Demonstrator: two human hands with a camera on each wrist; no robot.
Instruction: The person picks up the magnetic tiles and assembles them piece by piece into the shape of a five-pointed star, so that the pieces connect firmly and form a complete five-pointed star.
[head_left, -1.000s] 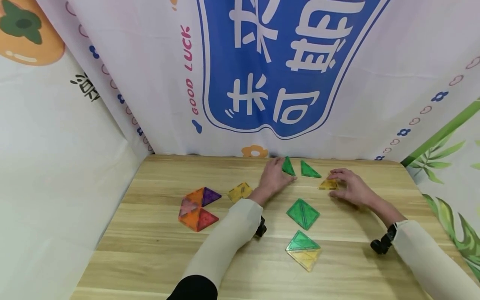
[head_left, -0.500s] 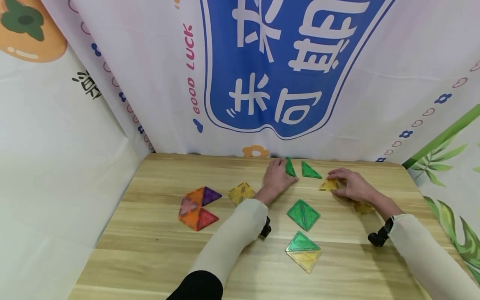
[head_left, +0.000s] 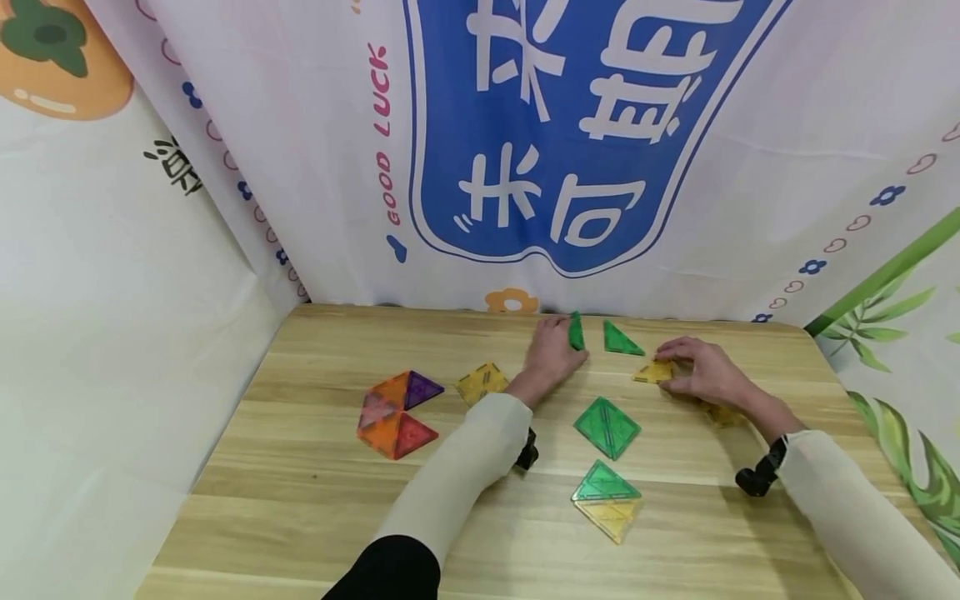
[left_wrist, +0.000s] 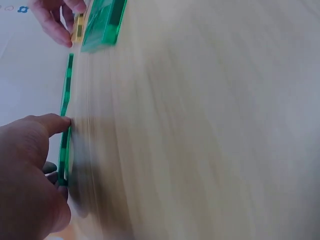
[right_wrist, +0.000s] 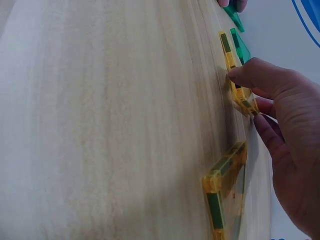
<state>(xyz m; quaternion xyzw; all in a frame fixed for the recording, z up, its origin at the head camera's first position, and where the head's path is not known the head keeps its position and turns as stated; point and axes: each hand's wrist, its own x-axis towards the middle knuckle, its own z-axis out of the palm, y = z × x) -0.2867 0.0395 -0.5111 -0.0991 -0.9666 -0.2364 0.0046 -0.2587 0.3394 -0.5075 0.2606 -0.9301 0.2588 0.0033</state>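
Observation:
At the table's far edge my left hand (head_left: 552, 350) pinches a green triangular magnetic tile (head_left: 576, 332) between thumb and fingers. The left wrist view has this tile (left_wrist: 63, 155) almost edge-on, with a fingertip at its border. To its right lies another green triangle tile (head_left: 621, 338). My right hand (head_left: 701, 371) grips a yellow triangular magnetic tile (head_left: 651, 372), its fingers partly covering it. In the right wrist view, thumb and fingers bracket that yellow tile (right_wrist: 231, 67). A second yellow tile (head_left: 722, 414) lies partly hidden under the right wrist.
Two joined green triangles (head_left: 607, 428) lie mid-table, with a green-and-yellow pair (head_left: 607, 502) nearer me. Leftward are a yellow tile piece (head_left: 482, 382) and a partial ring of orange, red, pink and purple triangles (head_left: 390, 421). A printed cloth (head_left: 337, 208) hangs behind the table.
My right fingers have closed on the yellow triangle and nudged it slightly left. The green triangle in my left hand has turned and looks narrower. The yellow tile under the right wrist has come into view.

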